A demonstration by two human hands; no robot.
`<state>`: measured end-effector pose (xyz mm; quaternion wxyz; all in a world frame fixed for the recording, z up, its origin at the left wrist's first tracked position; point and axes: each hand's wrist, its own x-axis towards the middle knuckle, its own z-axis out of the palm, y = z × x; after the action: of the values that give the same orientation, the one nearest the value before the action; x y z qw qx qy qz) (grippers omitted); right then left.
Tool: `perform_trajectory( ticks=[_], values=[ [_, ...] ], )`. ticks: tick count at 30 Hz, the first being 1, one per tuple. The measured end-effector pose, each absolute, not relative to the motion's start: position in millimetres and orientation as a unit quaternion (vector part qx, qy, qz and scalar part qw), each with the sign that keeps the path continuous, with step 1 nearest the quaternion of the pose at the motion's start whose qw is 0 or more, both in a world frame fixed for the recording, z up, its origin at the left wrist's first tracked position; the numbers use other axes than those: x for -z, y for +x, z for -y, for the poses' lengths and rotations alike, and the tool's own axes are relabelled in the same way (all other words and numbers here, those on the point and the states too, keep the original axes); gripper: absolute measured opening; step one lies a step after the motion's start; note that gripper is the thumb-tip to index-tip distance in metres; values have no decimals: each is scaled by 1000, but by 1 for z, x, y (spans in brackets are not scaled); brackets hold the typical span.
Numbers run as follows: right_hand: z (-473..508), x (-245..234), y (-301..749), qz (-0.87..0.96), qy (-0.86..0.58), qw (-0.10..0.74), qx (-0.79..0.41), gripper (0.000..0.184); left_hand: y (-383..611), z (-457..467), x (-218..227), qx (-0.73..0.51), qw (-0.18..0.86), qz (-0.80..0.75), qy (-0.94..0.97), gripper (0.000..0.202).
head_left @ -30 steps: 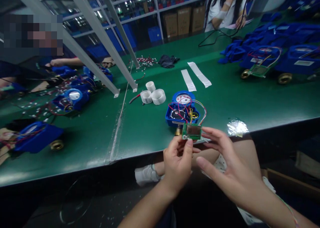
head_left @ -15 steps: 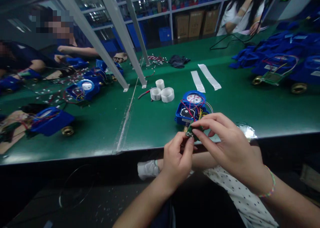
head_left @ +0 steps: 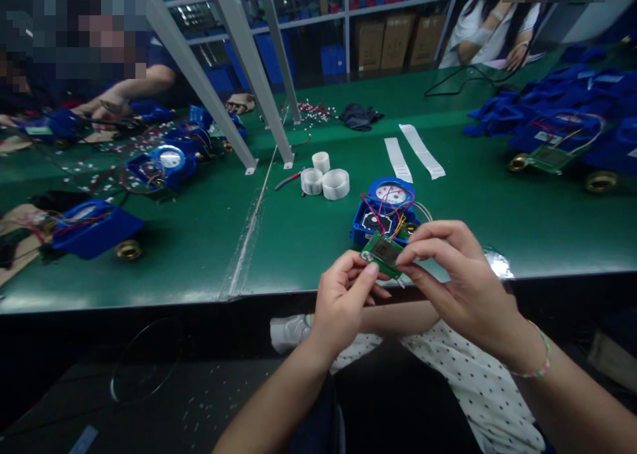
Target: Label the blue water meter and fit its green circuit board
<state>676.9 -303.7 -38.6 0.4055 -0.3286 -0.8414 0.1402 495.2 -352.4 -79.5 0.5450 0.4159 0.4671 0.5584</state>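
Between my hands is a small green circuit board [head_left: 384, 251] with a grey display facing up. Thumb and fingers of my left hand [head_left: 343, 301] pinch its left corner. My right hand [head_left: 460, 278] has its thumb and forefinger closed at the board's right edge; whether they grip the board or a small part there is hard to make out. Red and yellow wires run from the board to an open blue water meter [head_left: 359, 227], which sits on the table just behind it. The meter's round white dial [head_left: 392, 192] faces up at its far end.
On the green table [head_left: 308, 255] stand three white tape rolls [head_left: 336, 184]. Label strips [head_left: 422, 152] lie farther back. More blue meters [head_left: 97, 231] are at left, with a pile of blue housings [head_left: 557, 109] at right. Grey posts [head_left: 253, 75] rise behind. Co-workers sit across the table.
The board has turned from nearly edge-on to show its display. My right fingers have shifted to its right edge. A co-worker at the left has moved an arm forward.
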Motion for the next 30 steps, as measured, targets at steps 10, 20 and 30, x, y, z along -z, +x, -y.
perform_trajectory(
  ticks=[10, 20, 30],
  values=[
    [348, 64, 751, 497, -550, 575, -346, 14, 489, 342, 77, -594, 592, -435, 328, 26],
    [290, 130, 820, 627, -678, 384, -15, 49, 498, 345, 72, -597, 582, -451, 318, 25],
    [311, 132, 810, 743, -566, 355, 25, 21, 499, 350, 76, -607, 590, -440, 300, 24]
  ],
)
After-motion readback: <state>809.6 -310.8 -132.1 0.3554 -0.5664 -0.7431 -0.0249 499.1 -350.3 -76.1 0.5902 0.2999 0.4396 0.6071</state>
